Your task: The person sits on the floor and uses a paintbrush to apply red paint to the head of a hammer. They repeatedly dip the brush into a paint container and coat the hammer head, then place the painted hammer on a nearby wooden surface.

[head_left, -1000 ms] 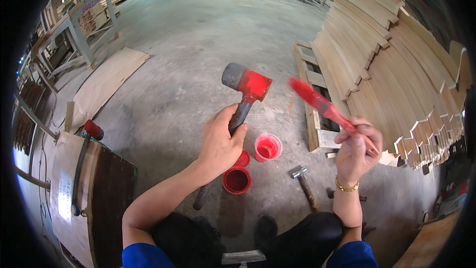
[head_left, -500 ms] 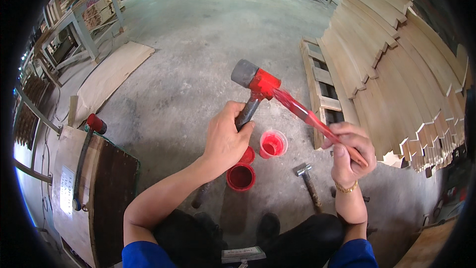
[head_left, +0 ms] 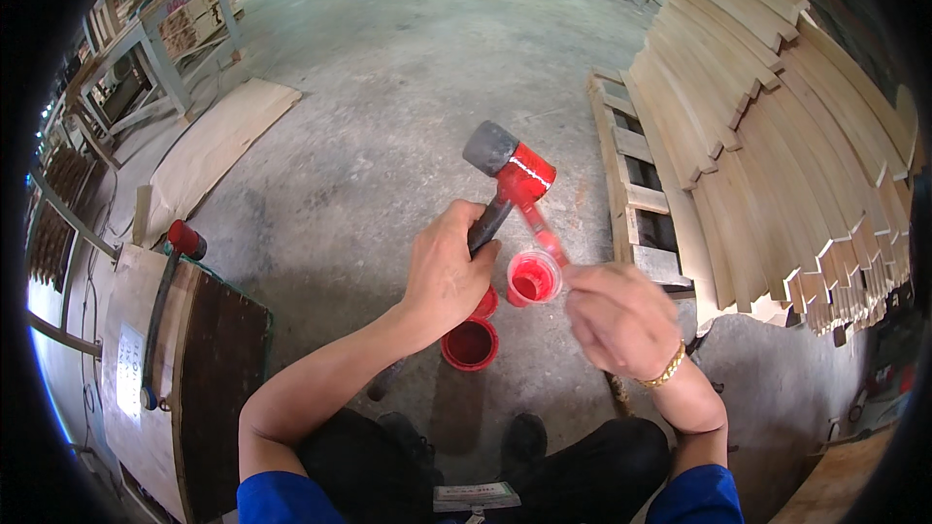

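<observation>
My left hand [head_left: 451, 267] is wrapped round the dark handle of a mallet [head_left: 491, 219], holding it tilted with the head up. One end of that head is dark grey, and the other is coated in wet red. A red-smeared paintbrush [head_left: 546, 235] is gripped in my right hand [head_left: 626, 318]; its bristles touch the underside of the red part near the handle. Below the mallet, a clear plastic cup [head_left: 535, 278] holds red paint. Nearer me stands an open red can [head_left: 470, 343], with a round red lid or can partly hidden behind my left hand.
Another red-headed mallet [head_left: 186, 240] lies on a wooden box [head_left: 146, 349] at the left. Stacked wooden boards [head_left: 767, 155] on a pallet [head_left: 631, 150] rise at the right. A flat sheet [head_left: 218, 155] lies on the concrete floor. A hammer handle [head_left: 618, 395] shows below my right hand.
My right hand has moved left and down, swinging the brush steeper, from the side of the mallet head to its underside. The mallet head has turned slightly and shifted right.
</observation>
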The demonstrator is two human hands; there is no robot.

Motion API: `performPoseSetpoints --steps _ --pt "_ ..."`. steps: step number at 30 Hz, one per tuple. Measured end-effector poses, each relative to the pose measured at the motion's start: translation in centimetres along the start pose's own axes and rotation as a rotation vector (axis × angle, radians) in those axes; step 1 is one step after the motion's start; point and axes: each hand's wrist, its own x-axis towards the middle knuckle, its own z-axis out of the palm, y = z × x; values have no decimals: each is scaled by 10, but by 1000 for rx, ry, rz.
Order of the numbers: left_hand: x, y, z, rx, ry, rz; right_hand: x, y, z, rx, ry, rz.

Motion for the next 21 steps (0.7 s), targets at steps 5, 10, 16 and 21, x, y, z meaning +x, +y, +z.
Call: performPoseSetpoints --steps 5,10,16,21 --pt "1 0 0 32 -32 -9 4 3 4 -35 -65 30" --pt "0 -3 -1 49 -18 27 0 -6 -4 131 23 113" --pt "-3 -6 0 -23 -62 67 -12 26 -32 465 154 852" --pt "-6 -8 -1 -53 -99 195 -13 57 -47 668 373 935"
